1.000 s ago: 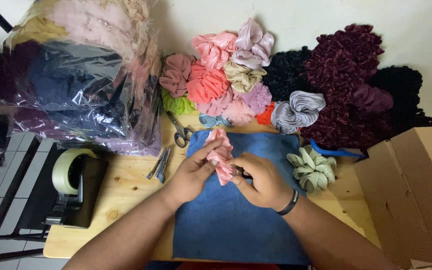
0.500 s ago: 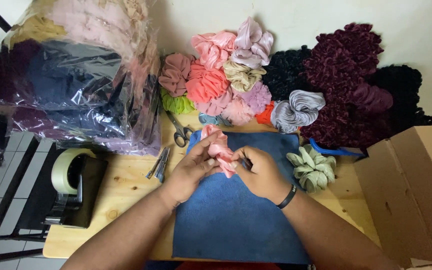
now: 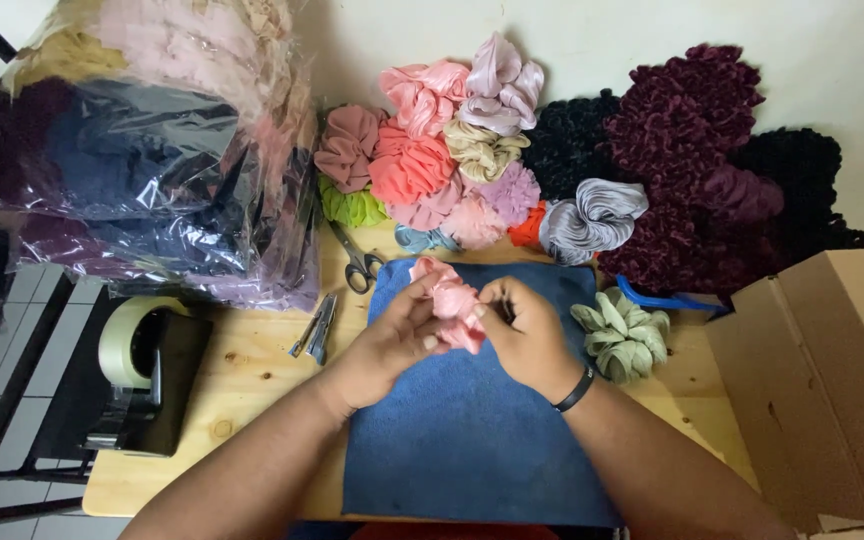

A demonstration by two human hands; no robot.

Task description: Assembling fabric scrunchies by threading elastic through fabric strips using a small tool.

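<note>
Both my hands hold a gathered pink fabric scrunchie (image 3: 452, 300) above a blue cloth mat (image 3: 472, 440) on the wooden table (image 3: 242, 370). My left hand (image 3: 392, 345) grips its lower left side with thumb and fingers. My right hand (image 3: 522, 335), with a black band on the wrist, pinches its right edge. Whether a small tool sits between those fingers cannot be told.
A pile of scrunchies (image 3: 442, 170) in pink, coral, beige and lilac lies behind the mat, with dark maroon ones (image 3: 692, 150) to the right. Nearby are a sage green scrunchie (image 3: 622, 335), scissors (image 3: 357, 262), metal clips (image 3: 317, 325), a tape dispenser (image 3: 142, 370), a bag of fabric (image 3: 132, 150) and a cardboard box (image 3: 832, 380).
My hands have shifted slightly upward and closer together around the pink scrunchie, and my right fingers have moved to its right edge.
</note>
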